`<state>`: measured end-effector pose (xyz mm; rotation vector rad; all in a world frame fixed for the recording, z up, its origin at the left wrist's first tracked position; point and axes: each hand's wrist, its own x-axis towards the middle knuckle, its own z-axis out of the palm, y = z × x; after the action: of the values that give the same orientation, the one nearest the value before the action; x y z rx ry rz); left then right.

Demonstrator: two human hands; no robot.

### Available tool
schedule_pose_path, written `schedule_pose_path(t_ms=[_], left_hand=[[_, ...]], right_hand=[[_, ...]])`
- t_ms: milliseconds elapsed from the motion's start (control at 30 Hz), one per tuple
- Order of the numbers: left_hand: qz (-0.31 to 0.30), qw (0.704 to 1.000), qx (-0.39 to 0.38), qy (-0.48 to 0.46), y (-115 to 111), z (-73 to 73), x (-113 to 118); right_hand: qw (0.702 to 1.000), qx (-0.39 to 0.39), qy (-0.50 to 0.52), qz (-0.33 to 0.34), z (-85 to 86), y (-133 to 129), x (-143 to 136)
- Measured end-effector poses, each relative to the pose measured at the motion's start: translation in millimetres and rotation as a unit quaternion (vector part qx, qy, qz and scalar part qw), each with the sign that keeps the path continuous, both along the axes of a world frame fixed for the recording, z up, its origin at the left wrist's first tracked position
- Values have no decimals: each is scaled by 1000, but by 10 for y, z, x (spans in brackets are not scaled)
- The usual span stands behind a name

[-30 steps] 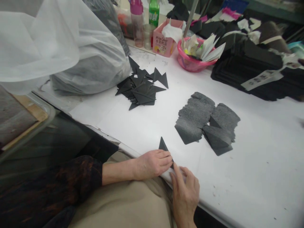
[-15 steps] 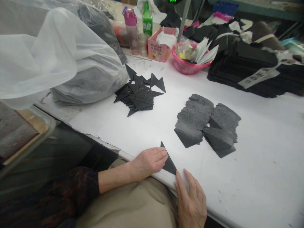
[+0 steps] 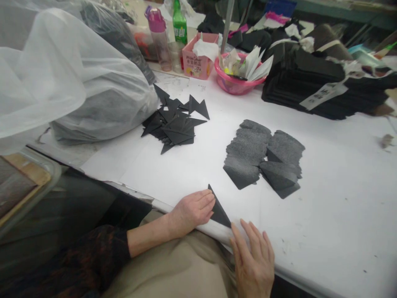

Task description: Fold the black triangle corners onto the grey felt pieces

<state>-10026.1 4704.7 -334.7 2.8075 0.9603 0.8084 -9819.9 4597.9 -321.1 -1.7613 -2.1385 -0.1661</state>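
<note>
A dark triangular piece (image 3: 221,213) lies at the white table's near edge. The fingers of my left hand (image 3: 194,210) rest flat and close together on its left part; the thumb is hidden. My right hand (image 3: 254,252) is at the table edge with its fingers spread, the index fingertip touching the triangle's lower right corner. Beyond my hands lie two overlapping rows of grey, fuzzy-surfaced pieces, a left row (image 3: 248,145) and a right row (image 3: 287,149), with smooth dark triangular ends facing me. Farther left is a loose heap of black triangles (image 3: 176,128).
A pale plastic bag (image 3: 111,82) bulges at the left. At the back stand a pink-capped bottle (image 3: 159,41), a green bottle (image 3: 180,25), a pink box (image 3: 198,58) and a pink basin (image 3: 238,82) holding papers. A tagged stack of black material (image 3: 304,78) sits back right.
The view has shifted slightly. My right hand's fingers have spread a little more, and it sits slightly farther right. The left hand stays on the triangle.
</note>
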Motion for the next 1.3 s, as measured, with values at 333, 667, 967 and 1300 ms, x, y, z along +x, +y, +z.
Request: schedule_pose_path(t_ms=[333, 667, 967, 1300], left_hand=[[3, 1000, -7, -3, -4, 34, -6], [1, 999, -34, -16, 4, 57, -21], [8, 997, -65, -28, -38, 44, -44], [21, 993, -107, -51, -48, 39, -63]], right_hand=[[997, -54, -30, 41, -102, 192, -48], [997, -44, -53, 20, 16, -189, 188], [988, -52, 39, -137, 179, 163, -248], [967, -107, 151, -177, 11, 356, -405]])
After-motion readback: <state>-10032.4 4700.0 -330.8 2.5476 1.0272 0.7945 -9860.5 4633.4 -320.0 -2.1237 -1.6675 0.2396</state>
